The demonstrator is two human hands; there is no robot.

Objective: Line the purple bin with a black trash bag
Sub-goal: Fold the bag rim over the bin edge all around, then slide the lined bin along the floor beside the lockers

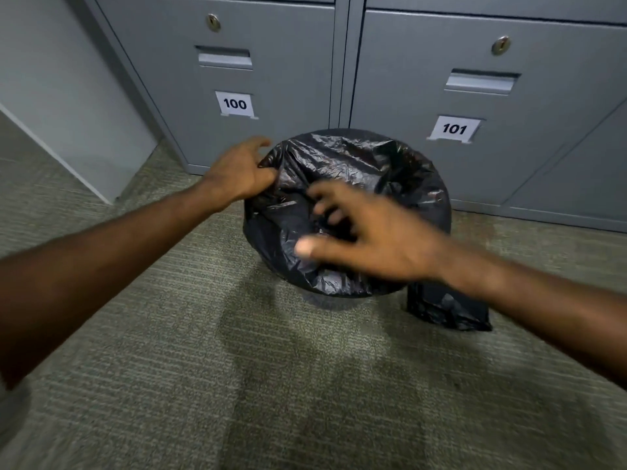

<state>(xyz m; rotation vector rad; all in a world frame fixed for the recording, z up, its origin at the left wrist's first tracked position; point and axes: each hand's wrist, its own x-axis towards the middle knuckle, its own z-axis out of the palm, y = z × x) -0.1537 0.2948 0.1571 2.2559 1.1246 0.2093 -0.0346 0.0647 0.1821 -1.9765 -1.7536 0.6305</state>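
A black trash bag (pixel 356 164) is draped over a round bin on the carpet and covers it fully, so the bin's purple colour is hidden. My left hand (pixel 239 171) pinches the bag's edge at the bin's left rim. My right hand (pixel 366 239) hovers over the near middle of the bag, fingers spread and motion-blurred, holding nothing. A second piece of black plastic (pixel 444 310) lies on the floor by the bin's near right side, partly behind my right forearm.
Grey lockers labelled 100 (pixel 235 104) and 101 (pixel 454 129) stand directly behind the bin. A pale wall panel (pixel 68 96) is at the left. Grey-green carpet (pixel 271 385) stretches toward me.
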